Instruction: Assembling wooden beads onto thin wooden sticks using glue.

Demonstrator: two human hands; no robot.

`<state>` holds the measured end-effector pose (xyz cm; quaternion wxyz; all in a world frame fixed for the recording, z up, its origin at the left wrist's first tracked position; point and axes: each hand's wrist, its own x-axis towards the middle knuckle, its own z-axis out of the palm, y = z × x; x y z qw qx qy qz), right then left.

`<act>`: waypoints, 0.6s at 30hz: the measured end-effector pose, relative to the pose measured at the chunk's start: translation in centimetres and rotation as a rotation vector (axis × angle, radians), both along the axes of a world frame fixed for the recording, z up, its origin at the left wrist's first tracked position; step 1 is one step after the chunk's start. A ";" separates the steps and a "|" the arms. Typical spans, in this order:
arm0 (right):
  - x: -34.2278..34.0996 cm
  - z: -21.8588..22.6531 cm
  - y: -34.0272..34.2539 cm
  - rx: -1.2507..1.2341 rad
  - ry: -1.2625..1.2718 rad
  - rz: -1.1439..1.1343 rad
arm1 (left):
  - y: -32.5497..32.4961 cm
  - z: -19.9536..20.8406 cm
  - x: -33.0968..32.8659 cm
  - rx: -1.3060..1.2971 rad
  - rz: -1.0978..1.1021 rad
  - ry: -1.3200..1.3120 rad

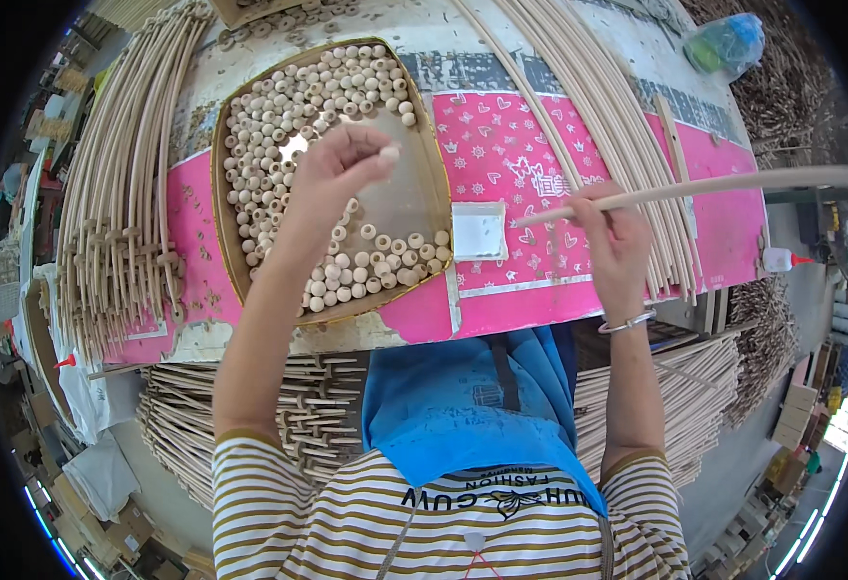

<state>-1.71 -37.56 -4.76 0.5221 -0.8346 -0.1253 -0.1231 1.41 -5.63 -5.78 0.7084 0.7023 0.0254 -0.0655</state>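
My left hand (pixel 337 164) is raised over a shallow box (pixel 416 188) of round wooden beads (pixel 279 106). Its fingers pinch one pale wooden bead (pixel 390 153). On the right, my right hand (pixel 614 232) is closed around a thin wooden rod (pixel 733 184), held roughly level. The rod's left tip points toward a small white square dish (pixel 480 257) beside the box, apart from it. Pale, shiny contents fill the dish. Inside the box, drilled holes show in many beads, and part of its bottom is bare.
Long bare rods (pixel 627 126) lie on the pink printed sheet (pixel 487 164) at the right. Bundled rods with beads (pixel 119 222) lie at the left. A white bottle with a red tip (pixel 780 259) is at the right edge. More rods (pixel 240 406) are stacked below the table.
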 end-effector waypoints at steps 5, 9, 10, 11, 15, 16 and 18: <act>0.3 -0.1 3.6 -0.118 0.006 0.122 | -1.8 -1.3 -4.8 -0.225 -0.003 0.106; 0.8 -1.1 4.7 -0.201 -0.046 0.173 | -2.5 -1.5 -6.9 -0.362 0.060 0.160; 0.8 -1.3 4.8 -0.216 -0.033 0.198 | -2.5 -1.9 -7.1 -0.398 0.082 0.185; 0.8 -1.3 4.9 -0.217 -0.033 0.199 | -2.5 -2.2 -7.3 -0.434 0.103 0.210; 0.4 -1.1 4.6 -0.204 0.008 0.203 | -2.8 -2.4 -7.5 -0.472 0.108 0.200; 0.5 -1.1 4.4 -0.193 0.048 0.170 | -2.9 -2.5 -7.5 -0.459 0.101 0.214; 0.7 -1.8 3.6 -0.126 0.071 0.163 | -3.1 -2.5 -7.3 -0.444 0.094 0.227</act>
